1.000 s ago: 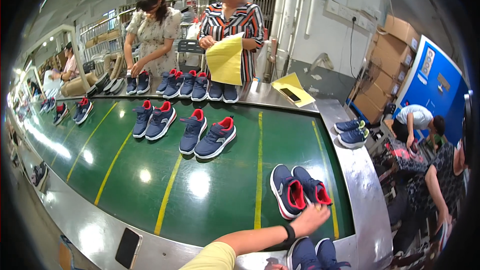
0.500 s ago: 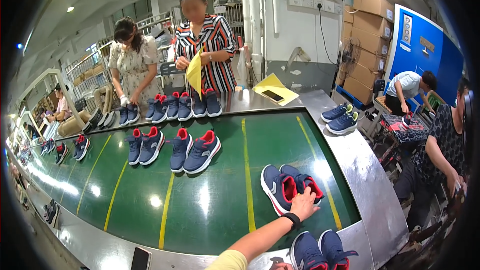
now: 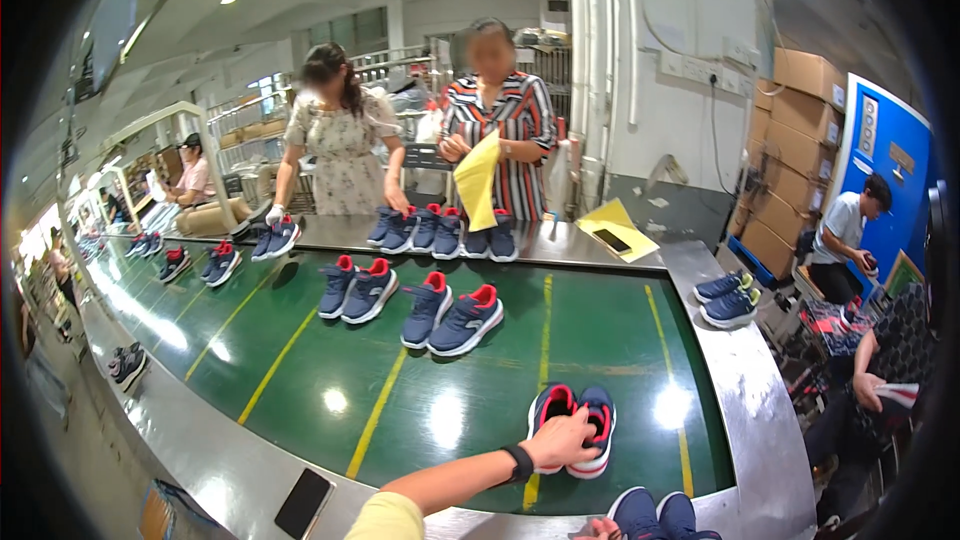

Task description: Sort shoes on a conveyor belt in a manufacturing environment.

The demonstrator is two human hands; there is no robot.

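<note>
My left hand (image 3: pixel 562 440), with a dark wristband, is closed on a pair of navy sneakers (image 3: pixel 597 410) with red linings. Its fingers reach into the shoe openings, so the fingertips are partly hidden. Beneath the pair lies the green conveyor belt (image 3: pixel 480 460), crossed by yellow lines. Only a sliver of my right hand (image 3: pixel 603 528) shows at the lower edge, beside another navy pair (image 3: pixel 636 512) at the near metal rim. How its fingers are set cannot be made out. Farther up the belt stand two more pairs, one with a grey side mark (image 3: pixel 465 325).
Across the belt, two people stand by a row of sneakers (image 3: pixel 425 230); one holds a yellow sheet (image 3: pixel 477 180). A phone (image 3: pixel 303 502) rests on the near metal rim. Another pair (image 3: pixel 728 300) sits on the right rim. People sit working at the right.
The view has swung left. My left hand has moved the sneakers leftward on the belt to a yellow line and turned them. A co-worker across has shifted a pair to the belt's far edge.
</note>
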